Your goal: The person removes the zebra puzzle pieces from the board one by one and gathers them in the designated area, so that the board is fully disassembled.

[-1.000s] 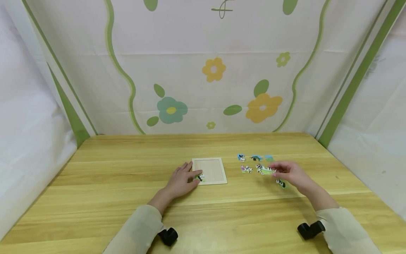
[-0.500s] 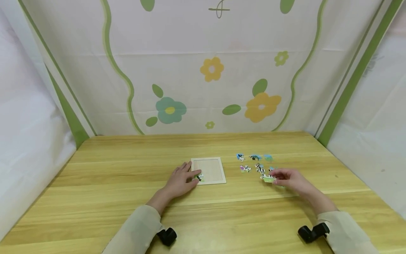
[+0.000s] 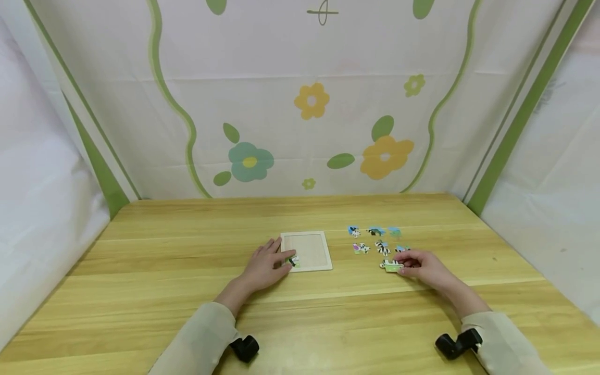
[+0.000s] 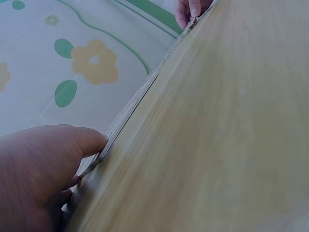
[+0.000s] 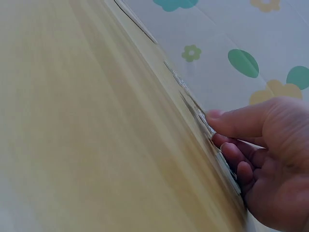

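Observation:
A square wooden puzzle tray [image 3: 307,251] lies on the table in the head view. One puzzle piece [image 3: 294,261] sits in its lower left corner. My left hand [image 3: 263,266] rests along the tray's left side, with index finger and thumb extended over that corner. In the left wrist view the thumb [image 4: 91,140] touches the tray's edge. My right hand [image 3: 424,268] pinches a green-and-white puzzle piece [image 3: 390,266] between thumb and fingers, low over the table. In the right wrist view the held piece is seen nearly edge-on and is partly hidden by the hand.
Several loose puzzle pieces [image 3: 382,247] lie in rough rows right of the tray, beyond my right hand. The wooden table [image 3: 300,323] ends at a floral fabric wall [image 3: 281,62] at the back. Fabric walls stand on both sides. Each wrist carries a small black device [image 3: 245,348].
My right hand has lifted the green-and-white piece from among the loose ones and brought it toward me and slightly left. The left hand stays on the tray.

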`<state>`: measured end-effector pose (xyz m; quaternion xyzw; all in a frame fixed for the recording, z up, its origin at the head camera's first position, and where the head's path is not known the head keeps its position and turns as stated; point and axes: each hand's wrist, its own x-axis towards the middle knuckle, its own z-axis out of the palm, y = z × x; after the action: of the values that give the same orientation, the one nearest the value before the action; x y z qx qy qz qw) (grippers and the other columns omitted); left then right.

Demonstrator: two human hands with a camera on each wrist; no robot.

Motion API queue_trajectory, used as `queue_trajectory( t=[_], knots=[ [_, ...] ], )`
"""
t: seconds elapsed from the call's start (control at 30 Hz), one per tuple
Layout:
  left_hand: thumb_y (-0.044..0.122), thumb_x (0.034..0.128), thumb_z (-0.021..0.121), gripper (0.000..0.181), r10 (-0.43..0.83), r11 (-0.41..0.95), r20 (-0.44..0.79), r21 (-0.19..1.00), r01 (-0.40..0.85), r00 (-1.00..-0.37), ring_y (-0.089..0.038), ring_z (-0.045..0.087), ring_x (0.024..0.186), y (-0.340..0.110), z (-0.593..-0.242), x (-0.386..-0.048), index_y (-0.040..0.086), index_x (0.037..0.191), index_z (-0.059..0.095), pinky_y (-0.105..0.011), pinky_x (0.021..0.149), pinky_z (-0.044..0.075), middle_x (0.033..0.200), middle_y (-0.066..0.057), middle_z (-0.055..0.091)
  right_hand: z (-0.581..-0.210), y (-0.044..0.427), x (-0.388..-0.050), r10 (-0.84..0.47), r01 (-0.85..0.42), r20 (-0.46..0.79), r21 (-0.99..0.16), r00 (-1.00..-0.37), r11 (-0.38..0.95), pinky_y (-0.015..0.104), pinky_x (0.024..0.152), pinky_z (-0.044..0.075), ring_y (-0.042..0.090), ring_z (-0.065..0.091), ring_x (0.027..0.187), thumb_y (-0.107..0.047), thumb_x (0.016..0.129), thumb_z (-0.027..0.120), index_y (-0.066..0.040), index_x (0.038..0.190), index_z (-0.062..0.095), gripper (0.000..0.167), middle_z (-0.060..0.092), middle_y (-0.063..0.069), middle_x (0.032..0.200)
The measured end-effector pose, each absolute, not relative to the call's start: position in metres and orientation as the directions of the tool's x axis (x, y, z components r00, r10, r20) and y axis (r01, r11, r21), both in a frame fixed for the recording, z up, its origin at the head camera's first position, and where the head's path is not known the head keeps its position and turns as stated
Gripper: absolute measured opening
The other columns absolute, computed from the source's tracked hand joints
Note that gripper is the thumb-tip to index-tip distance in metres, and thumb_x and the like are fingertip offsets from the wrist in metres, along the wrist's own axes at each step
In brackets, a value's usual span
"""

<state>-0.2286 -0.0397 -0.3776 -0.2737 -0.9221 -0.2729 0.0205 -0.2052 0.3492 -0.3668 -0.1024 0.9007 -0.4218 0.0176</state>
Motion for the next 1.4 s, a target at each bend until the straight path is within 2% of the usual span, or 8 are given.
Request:
queue_trajectory(
  t=[0.4,0.97,1.23,1.4],
  knots=[
    [0.029,0.087,0.05,0.037,0.491,0.704,0.195,0.485,0.519,-0.849,-0.035,0.016,0.125,-0.04,-0.379,-0.23,0.017,0.122,0.052,-0.05,0.097,0.011,0.136,-0.021,0.023,-0.367,0.345,-0.204,-0.195,-0.181,0.07,-0.749,-0.978,0.637,0.025,0.062,0.041,0.02,0.046,0.077,-0.008,0.077,0.064,0.001,0.105,0.057,0.031,0.054,0.01,0.093],
    [0.03,0.0871,0.05,0.038,0.493,0.7,0.185,0.496,0.513,-0.85,-0.034,0.014,0.125,-0.04,-0.379,-0.229,0.017,0.123,0.051,-0.049,0.098,0.01,0.137,-0.02,0.023,-0.364,0.347,-0.205,-0.211,-0.165,0.042,-0.777,-0.977,0.607,0.025,0.066,0.042,0.021,0.048,0.082,-0.014,0.08,0.062,0.003,0.11,0.054,0.036,0.056,0.012,0.098],
    [0.031,0.0869,0.05,0.038,0.486,0.696,0.197,0.501,0.514,-0.851,-0.034,0.015,0.125,-0.04,-0.38,-0.228,0.018,0.123,0.051,-0.049,0.098,0.01,0.137,-0.019,0.023,-0.349,0.345,-0.21,-0.294,-0.227,0.049,-0.759,-0.954,0.61,0.027,0.067,0.045,0.017,0.053,0.085,-0.018,0.085,0.055,0.008,0.112,0.051,0.038,0.056,0.018,0.101],
    [0.031,0.0867,0.05,0.038,0.485,0.694,0.194,0.508,0.51,-0.853,-0.034,0.014,0.125,-0.041,-0.38,-0.228,0.018,0.122,0.052,-0.049,0.098,0.01,0.137,-0.019,0.022,-0.336,0.336,-0.213,-0.347,-0.243,0.031,-0.771,-0.938,0.588,0.034,0.072,0.045,0.025,0.052,0.092,-0.022,0.088,0.051,0.007,0.117,0.047,0.041,0.053,0.02,0.107]
  ],
)
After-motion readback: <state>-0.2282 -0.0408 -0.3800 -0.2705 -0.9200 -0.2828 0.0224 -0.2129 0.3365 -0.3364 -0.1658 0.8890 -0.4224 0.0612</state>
